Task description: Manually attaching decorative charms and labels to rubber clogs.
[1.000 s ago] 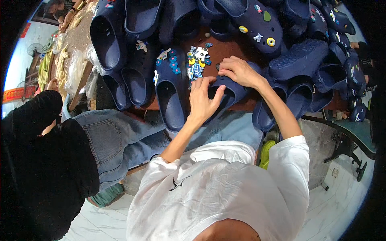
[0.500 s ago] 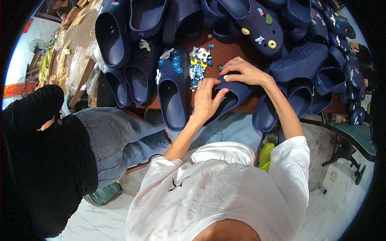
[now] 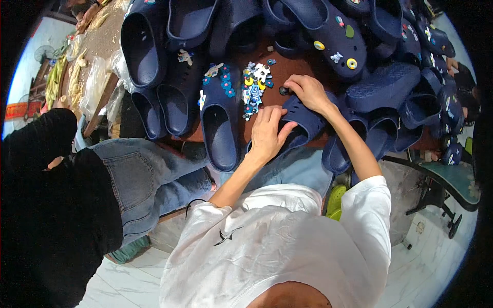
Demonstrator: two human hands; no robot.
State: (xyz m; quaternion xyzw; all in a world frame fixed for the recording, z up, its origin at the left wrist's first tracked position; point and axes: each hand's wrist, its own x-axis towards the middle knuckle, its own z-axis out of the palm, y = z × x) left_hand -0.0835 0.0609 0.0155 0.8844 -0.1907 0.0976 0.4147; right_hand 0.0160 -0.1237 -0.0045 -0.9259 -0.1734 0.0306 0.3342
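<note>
A navy clog (image 3: pixel 300 117) lies in front of me, its perforated toe pointing away and its opening toward me. My left hand (image 3: pixel 268 134) grips its left side, fingers over the upper and thumb at the edge of the opening. Just past the toe, the fingertips of my right hand (image 3: pixel 308 94) close on a small dark round piece (image 3: pixel 283 90) at the brown tabletop. Left of the clog is a pile of colourful shoe charms (image 3: pixel 252 92), white, yellow and blue. Beside it stands another navy clog (image 3: pixel 220 131) with blue flower charms on its toe.
Navy clogs crowd the table's far side and right, including one with charms (image 3: pixel 343 49) and an upturned one (image 3: pixel 382 87). A person in black with jeans (image 3: pixel 131 174) stands close on my left. Lime green clogs (image 3: pixel 335 200) are below the table edge.
My right hand has moved from the clog's toe to the small dark piece beyond it. The yellow spot under its thumb is out of sight. My left hand still holds the clog.
</note>
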